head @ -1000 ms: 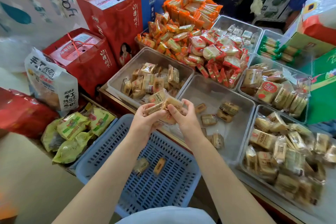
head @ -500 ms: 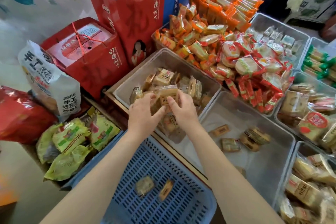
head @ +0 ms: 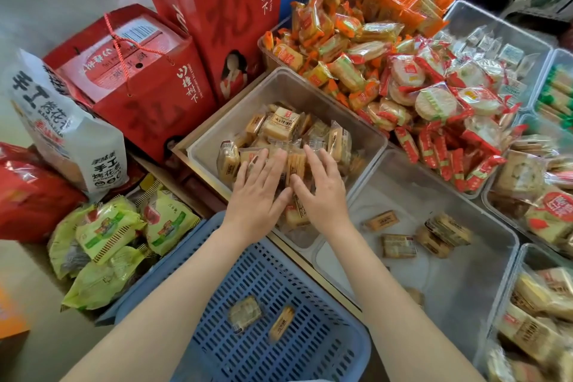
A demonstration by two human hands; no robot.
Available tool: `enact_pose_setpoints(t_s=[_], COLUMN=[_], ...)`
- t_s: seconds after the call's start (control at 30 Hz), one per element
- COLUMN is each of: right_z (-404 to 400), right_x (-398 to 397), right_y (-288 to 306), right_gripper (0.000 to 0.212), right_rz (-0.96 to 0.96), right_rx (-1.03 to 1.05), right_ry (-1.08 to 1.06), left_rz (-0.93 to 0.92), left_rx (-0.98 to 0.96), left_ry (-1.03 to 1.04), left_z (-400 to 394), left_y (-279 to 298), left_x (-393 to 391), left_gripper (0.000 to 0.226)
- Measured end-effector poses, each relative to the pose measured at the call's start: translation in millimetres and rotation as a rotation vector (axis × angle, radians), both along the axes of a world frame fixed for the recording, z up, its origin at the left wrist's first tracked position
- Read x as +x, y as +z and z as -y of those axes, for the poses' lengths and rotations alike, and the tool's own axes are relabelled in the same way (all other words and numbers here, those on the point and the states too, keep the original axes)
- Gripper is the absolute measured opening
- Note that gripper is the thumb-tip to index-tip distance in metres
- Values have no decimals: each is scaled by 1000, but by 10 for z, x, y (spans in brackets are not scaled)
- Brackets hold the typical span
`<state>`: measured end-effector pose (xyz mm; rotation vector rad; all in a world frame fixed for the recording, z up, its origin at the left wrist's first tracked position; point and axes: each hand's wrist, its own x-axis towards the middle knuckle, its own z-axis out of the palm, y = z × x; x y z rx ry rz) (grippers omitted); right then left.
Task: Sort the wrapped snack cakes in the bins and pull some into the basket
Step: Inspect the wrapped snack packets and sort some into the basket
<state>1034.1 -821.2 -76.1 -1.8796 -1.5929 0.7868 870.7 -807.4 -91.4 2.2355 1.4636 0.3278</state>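
Wooden counter (head: 183,149), mostly hidden: clear bins (head: 366,136), red gift boxes (head: 148,93) apparently directly on it.

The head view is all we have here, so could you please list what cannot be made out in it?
- Cakes under the left hand and right hand: the flat fingers cover them, so no grip shows.
- Bottom-right bin: cut off by the frame edge, its cakes blurred.
- Two cakes in the basket: labels too blurred to read.
- Basket's near rim: hidden by the forearms and the bottom edge.
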Motion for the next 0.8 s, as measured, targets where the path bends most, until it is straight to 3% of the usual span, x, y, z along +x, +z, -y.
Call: enact_pose_setpoints(t_s=[0.13, 0.3, 0.4, 0.47, 0.57, 0.63, 0.8], right_z=[-29, -30, -3, 133, 505, 779, 1194], right_x=[17, -2, 5, 104, 400, 644, 1392], right_y=[22, -51, 18, 120, 161, 84, -308], right_gripper=[61, 61, 59, 59, 54, 48, 47], right_rz=[-41, 43, -91, -199, -268, -284, -222], right_rx=[45, 2, -15, 27, 54, 33, -208], right_ry=[-7, 37, 0, -39, -175, -335, -682], left_rz=[-118, -188, -129, -64, 21, 17, -276], left_rx=[-54, -66, -96, 2, 190, 216, 216], left_ry=[81, 88, 121, 133, 30, -100, -201], left_z=[-46, -16, 21, 146, 456, 659, 919], left_y=[-13, -37, 46, 114, 152, 101, -156], left_x=[22, 42, 53, 108, 357, 625, 1130], left_gripper=[79, 79, 78, 80, 74, 68, 73])
